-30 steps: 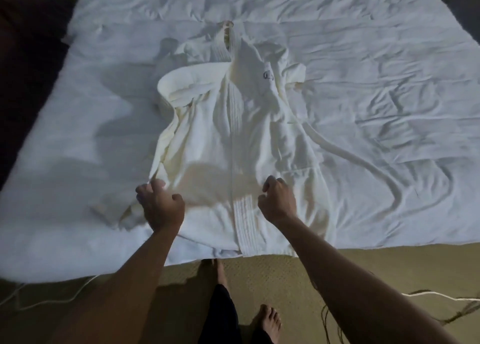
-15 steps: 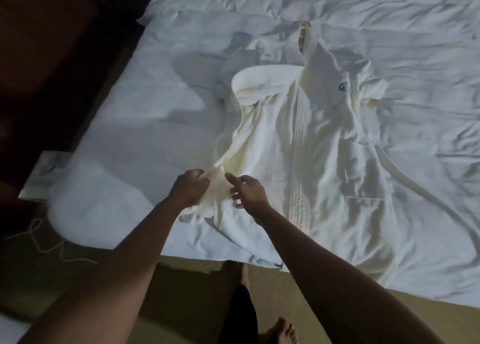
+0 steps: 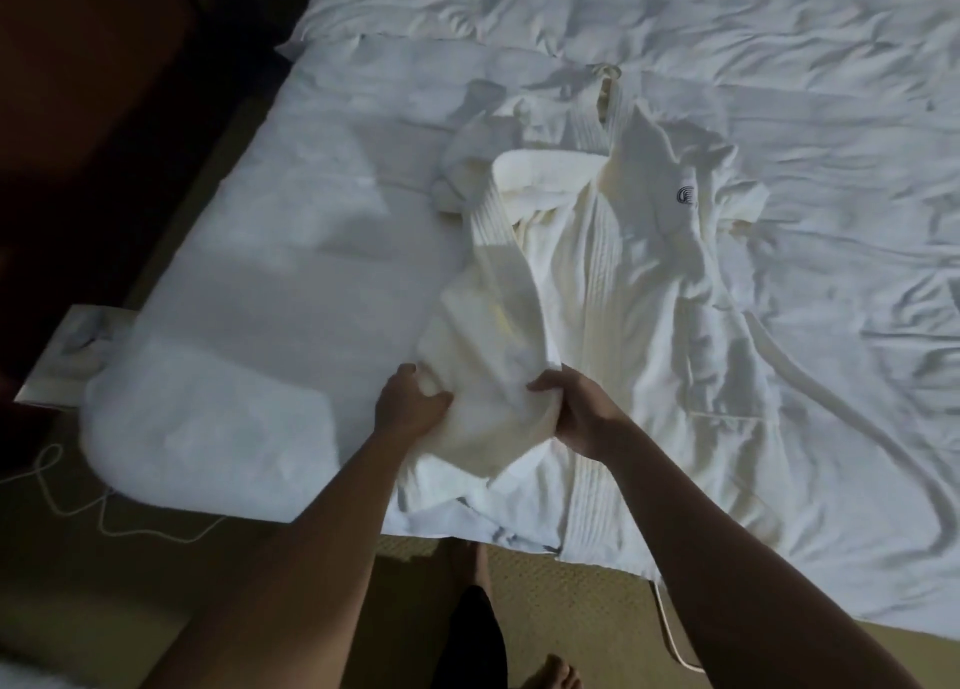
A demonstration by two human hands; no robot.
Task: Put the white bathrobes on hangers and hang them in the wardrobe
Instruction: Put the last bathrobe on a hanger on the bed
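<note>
White bathrobe (image 3: 639, 293) spread on bed (image 3: 291, 283), frame center. Left hand (image 3: 410, 407) and right hand (image 3: 582, 407) both grip its bunched left front panel, lower center.

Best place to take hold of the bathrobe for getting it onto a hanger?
Probably the collar, from the bed's left side: the bathrobe lies front-up, neck away from you. Both hands now grip only bunched lower front cloth.

Both hands (image 3: 410, 407) now grip and lift the bathrobe's (image 3: 644, 293) left front panel.
</note>
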